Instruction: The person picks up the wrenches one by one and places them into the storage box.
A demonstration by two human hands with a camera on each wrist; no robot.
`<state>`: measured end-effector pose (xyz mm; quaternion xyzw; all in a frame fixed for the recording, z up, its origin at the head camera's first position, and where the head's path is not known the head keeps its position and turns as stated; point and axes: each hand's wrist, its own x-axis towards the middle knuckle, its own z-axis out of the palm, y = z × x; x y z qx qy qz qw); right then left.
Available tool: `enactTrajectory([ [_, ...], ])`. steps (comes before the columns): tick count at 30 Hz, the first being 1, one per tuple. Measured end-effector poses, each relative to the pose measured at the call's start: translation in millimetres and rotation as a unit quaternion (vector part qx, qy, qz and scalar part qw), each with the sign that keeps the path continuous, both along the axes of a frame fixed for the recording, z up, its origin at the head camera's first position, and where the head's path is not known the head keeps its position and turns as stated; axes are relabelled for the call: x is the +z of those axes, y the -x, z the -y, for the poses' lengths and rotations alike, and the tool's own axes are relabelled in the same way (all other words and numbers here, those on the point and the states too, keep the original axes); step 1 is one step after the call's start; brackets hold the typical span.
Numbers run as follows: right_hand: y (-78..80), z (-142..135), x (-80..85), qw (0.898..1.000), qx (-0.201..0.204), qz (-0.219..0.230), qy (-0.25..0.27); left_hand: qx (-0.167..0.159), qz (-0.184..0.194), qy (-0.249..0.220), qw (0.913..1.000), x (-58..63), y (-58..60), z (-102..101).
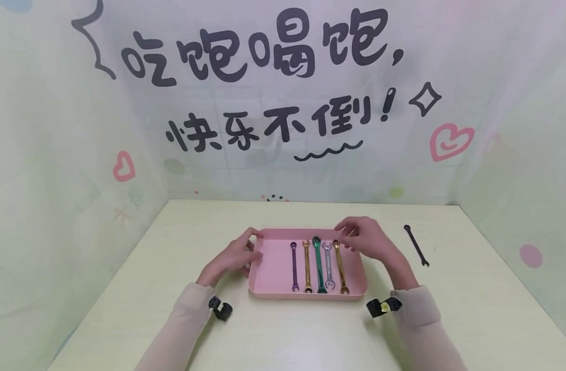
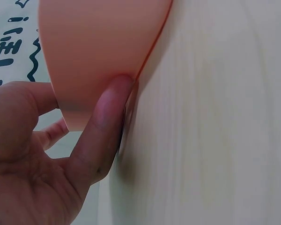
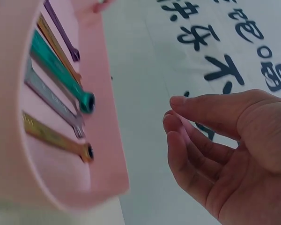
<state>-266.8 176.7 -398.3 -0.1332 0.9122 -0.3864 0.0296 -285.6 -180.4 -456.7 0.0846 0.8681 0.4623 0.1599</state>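
A pink tray [image 1: 273,296] sits in the middle of the table. My left hand [image 1: 236,252] grips its left side, and the left wrist view shows digits on both faces of the tray wall [image 2: 103,42]. My right hand [image 1: 363,237] hovers at the back right corner, fingers bent and holding nothing; in the right wrist view, this hand [image 3: 215,145] is apart from the rim. Side by side in the tray lie a purple wrench [image 1: 294,265], a gold wrench [image 1: 307,268], a green wrench [image 1: 319,265], a silver wrench [image 1: 328,265] and another gold wrench [image 1: 340,268].
A dark wrench [image 1: 417,246] lies on the pale table [image 1: 283,335], to the right of the tray and my right hand. Behind the table hangs a printed curtain [image 1: 264,175] with large lettering, and similar sheets close off both sides.
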Motion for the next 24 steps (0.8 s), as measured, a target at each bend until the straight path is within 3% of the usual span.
enactTrajectory([
  [13,3.9,-62,-0.5,0.997,-0.059,-0.043,0.008,0.007,-0.002,0.002,1.0,-0.3,2.1,-2],
  [24,-3.3,-110,-4.3,0.983,-0.168,-0.078,-0.014,0.006,0.004,0.004,1.0,-0.9,1.9,-1],
])
